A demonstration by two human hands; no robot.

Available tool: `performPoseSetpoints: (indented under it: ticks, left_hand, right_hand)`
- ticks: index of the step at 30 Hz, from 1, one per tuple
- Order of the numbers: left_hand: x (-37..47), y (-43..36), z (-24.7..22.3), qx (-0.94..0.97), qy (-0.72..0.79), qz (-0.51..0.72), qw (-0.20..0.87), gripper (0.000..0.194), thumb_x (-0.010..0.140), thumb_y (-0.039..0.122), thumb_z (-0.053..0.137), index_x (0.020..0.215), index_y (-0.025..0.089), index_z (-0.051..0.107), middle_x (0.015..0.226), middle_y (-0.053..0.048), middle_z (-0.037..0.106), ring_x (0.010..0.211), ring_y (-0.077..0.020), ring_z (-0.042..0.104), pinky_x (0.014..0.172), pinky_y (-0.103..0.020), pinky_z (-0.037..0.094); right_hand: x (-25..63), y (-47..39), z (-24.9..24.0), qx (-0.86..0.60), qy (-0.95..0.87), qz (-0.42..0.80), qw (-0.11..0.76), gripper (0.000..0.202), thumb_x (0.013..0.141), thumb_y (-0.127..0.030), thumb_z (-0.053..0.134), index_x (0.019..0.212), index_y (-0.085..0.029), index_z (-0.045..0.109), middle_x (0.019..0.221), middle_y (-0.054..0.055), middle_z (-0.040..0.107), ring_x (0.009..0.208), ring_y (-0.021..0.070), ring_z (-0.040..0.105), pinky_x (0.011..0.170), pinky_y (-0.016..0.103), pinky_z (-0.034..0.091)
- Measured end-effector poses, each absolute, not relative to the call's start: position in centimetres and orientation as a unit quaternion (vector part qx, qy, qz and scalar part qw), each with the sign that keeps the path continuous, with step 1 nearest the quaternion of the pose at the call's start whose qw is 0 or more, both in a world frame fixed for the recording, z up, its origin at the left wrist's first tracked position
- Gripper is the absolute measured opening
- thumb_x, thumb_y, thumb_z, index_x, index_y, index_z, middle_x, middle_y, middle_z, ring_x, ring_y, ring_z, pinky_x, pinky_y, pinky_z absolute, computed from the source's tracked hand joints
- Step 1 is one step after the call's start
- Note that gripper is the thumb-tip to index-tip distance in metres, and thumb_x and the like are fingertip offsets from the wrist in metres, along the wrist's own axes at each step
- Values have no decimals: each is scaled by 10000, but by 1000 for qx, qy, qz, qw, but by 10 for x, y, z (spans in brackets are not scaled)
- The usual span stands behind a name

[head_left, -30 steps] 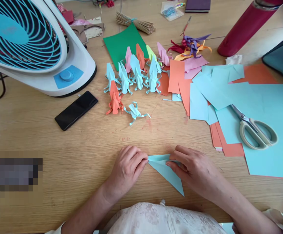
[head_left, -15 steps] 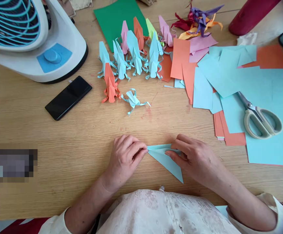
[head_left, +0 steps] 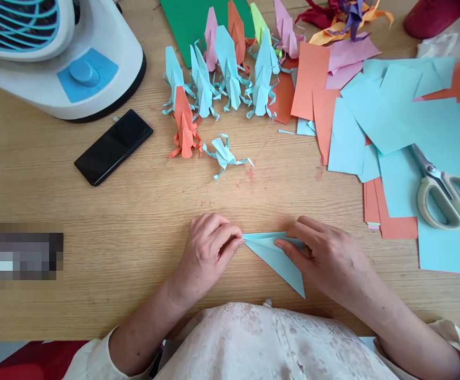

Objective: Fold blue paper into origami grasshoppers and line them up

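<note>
A light blue sheet of folded paper (head_left: pixel 279 258), shaped like a triangle, lies between my hands near the table's front edge. My left hand (head_left: pixel 209 250) pinches its pointed left corner between thumb and fingers. At the upper right edge, my right hand (head_left: pixel 325 253) grips the paper, thumb in front and fingers behind, where a fold stands slightly raised. Its lower corner points down toward me, free of both hands. Beyond my hands sit a small light blue folded paper figure (head_left: pixel 225 153) with thin limbs and an orange paper figure (head_left: pixel 185 129).
Several paper figures (head_left: pixel 232 74) stand in rows at the back. Blue paper sheets (head_left: pixel 400 184) and orange ones overlap on the right, with scissors (head_left: pixel 447 195) on top. A black phone (head_left: pixel 113 148) and a white fan (head_left: pixel 106 79) occupy the left. A red cylinder (head_left: pixel 431 18) is at far right.
The view has shifted, so the table items appear higher and farther right. Both hands keep their hold on the folded paper, with hardly any change in its shape.
</note>
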State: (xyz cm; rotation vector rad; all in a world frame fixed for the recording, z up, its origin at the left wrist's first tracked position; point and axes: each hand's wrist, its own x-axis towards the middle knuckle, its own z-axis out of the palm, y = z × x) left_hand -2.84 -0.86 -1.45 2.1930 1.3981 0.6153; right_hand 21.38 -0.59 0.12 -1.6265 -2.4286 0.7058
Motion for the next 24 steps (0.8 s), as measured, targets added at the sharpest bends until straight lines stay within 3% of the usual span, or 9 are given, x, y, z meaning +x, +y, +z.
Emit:
performPoseSetpoints:
  ticks: [24]
  left_hand:
    - [-17,-9,-14,796,550,167,189,82,932,182,530,857,182,563,917,-42,537,875,-197,541,793,-374,378]
  right_hand:
    - [209,-7,-2,-549,-816,167,75,259,970,-351,515,758,-205,501,665,-30,526,522,116,463,531,267,303]
